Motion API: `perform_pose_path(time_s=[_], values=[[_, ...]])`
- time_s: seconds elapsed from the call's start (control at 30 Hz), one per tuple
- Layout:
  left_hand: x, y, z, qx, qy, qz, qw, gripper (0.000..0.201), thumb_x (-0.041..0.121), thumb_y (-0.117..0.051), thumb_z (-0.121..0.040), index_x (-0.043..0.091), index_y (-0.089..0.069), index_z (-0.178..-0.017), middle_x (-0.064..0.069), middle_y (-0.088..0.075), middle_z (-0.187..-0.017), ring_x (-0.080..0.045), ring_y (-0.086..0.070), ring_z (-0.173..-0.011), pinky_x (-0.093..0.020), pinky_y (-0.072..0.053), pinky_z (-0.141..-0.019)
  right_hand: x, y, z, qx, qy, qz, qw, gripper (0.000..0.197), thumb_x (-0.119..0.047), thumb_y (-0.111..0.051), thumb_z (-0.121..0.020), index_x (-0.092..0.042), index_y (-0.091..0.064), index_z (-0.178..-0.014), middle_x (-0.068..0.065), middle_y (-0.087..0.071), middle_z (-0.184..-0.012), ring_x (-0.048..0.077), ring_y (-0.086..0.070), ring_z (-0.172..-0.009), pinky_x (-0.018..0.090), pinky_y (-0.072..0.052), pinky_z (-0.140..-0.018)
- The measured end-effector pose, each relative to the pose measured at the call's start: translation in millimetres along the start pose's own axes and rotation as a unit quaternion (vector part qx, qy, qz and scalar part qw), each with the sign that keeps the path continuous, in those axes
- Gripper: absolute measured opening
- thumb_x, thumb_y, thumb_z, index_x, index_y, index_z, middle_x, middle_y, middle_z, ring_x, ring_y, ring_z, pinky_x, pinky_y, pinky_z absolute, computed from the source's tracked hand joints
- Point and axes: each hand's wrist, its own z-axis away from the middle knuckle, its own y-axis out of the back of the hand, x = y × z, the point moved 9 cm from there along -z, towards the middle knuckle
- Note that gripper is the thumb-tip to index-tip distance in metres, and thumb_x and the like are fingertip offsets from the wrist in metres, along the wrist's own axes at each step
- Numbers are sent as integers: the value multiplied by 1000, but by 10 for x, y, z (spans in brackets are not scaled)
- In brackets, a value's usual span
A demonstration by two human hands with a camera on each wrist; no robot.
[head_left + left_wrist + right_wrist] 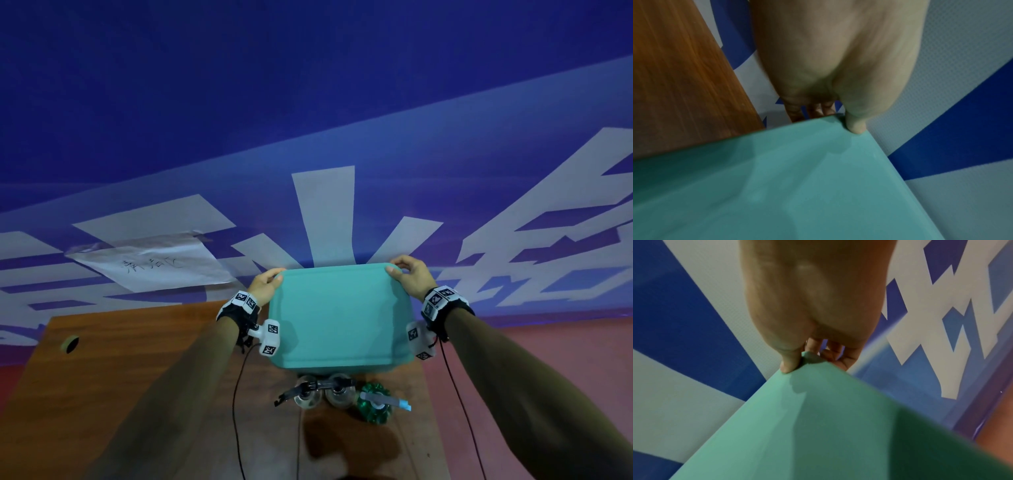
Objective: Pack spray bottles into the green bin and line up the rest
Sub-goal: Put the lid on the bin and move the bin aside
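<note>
A teal-green lid (pixel 337 315) covers the green bin (pixel 346 369) near the wooden table's far right edge. My left hand (pixel 269 282) pinches the lid's far left corner, thumb on top (pixel 856 126), fingers (pixel 813 112) curled under the edge. My right hand (pixel 407 274) pinches the far right corner, thumb (pixel 789 365) on top. In front of the bin stand two clear spray bottles (pixel 325 392) with black triggers and a green spray bottle (pixel 375 404) with a grey-and-blue trigger. The inside of the bin is hidden.
The wooden table (pixel 120 377) has a cable hole (pixel 70 344) at its left. A blue and white banner wall (pixel 308 120) stands right behind the bin, with a taped paper sheet (pixel 154 262) on it. Black cables (pixel 236 411) hang from my wrists.
</note>
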Motion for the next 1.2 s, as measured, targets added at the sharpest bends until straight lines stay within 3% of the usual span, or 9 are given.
perform_pose_path(time_s=[0.27,0.4,0.53,0.63,0.8,0.9,1.0,1.07,1.2], values=[[7,-73,-78,-25,10,-38,999,30,21,-47,-104,15,-64,-128,-5,-66,-119,-20,-60,-109,-26,-44,-92,35,-41,-36,6,-11,7,1000,14,-20,-69,-93,-6,-67,-94,5,-67,-88,21,-59,-86,35,-49,-82],[-41,-74,-104,-41,5,-56,998,23,25,-51,-103,23,-66,-119,-6,-68,-121,-26,-62,-116,-37,-48,-102,-23,-44,-3,4,7,35,999,17,-23,-68,-94,-6,-68,-94,6,-68,-91,23,-61,-90,38,-50,-86],[-72,-24,-115,-12,30,-85,996,33,27,-60,-99,7,-63,-124,-12,-67,-123,-25,-62,-109,-33,-47,-98,46,-67,-18,-6,-27,101,994,33,-38,-66,-95,-9,-71,-108,9,-72,-107,28,-64,-104,42,-51,-94],[-165,-6,-67,-32,68,-100,992,40,33,-77,-85,12,-60,-115,-7,-69,-115,-24,-67,-103,-39,-53,-97,79,-34,46,-12,-68,158,985,56,-53,-65,-90,-10,-65,-126,11,-67,-125,31,-61,-117,38,-49,-95],[-560,-83,166,-121,122,-110,979,92,60,-95,-33,15,-72,-110,2,-76,-105,-19,-73,-98,-42,-57,-93,229,-136,274,-107,-97,95,985,82,-61,-87,-62,-20,-57,-126,-4,-68,-119,20,-66,-108,37,-54,-94],[-661,-182,442,-134,162,-73,975,73,54,-94,-51,11,-76,-108,-3,-77,-105,-22,-73,-98,-43,-56,-95,214,-217,474,-142,-94,68,983,58,-42,-88,-72,-22,-60,-119,-1,-70,-115,14,-68,-97,37,-55,-90],[-693,-188,557,-82,177,-36,980,53,42,-89,-69,5,-74,-105,-9,-76,-105,-25,-74,-95,-43,-57,-92,207,-202,540,-104,-77,129,983,73,-68,-80,-63,-23,-64,-118,0,-71,-113,23,-67,-103,42,-55,-91],[-672,-154,590,-66,177,-40,981,63,51,-91,-60,7,-75,-103,-8,-77,-102,-25,-74,-93,-44,-58,-91,229,-172,538,-71,-90,179,977,93,-78,-76,-58,-20,-55,-128,0,-67,-118,27,-65,-109,41,-54,-87],[-775,-114,494,-43,154,-49,986,94,71,-87,-32,13,-74,-105,-5,-76,-104,-23,-74,-91,-44,-58,-90,-43,-141,711,-14,-86,280,956,91,-55,-76,-79,-12,-28,-144,15,-52,-136,38,-52,-123,48,-49,-93]])
